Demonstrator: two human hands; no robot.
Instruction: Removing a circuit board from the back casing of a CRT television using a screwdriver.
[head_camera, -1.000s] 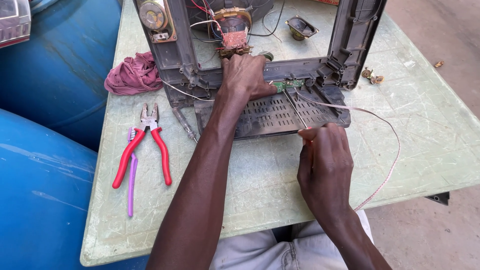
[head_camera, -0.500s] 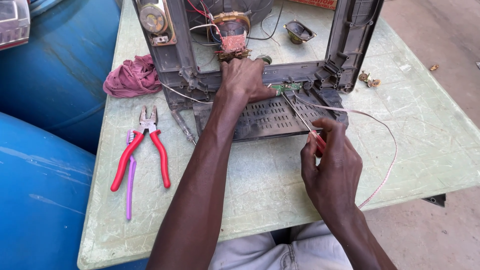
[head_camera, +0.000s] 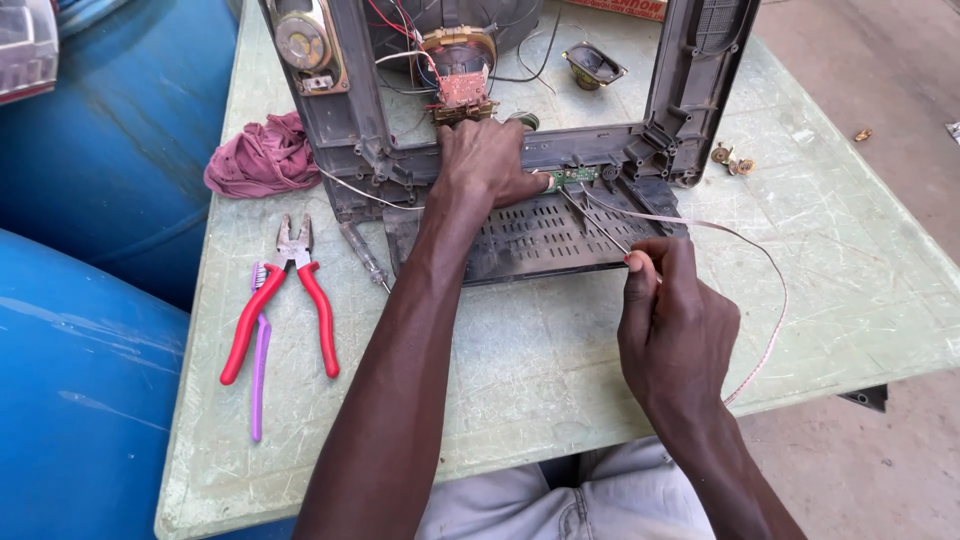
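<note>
On the green table (head_camera: 560, 360), left hand (head_camera: 487, 160) presses grey casing (head_camera: 530, 235).

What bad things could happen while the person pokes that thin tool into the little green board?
1. The thin tool in the right hand could slip off the small green board and jab the left hand, which presses right beside it.
2. The long pale wire loops by the right wrist; it might snag and tug.
3. The grey frame stands open with bare wires, which could catch.
</note>
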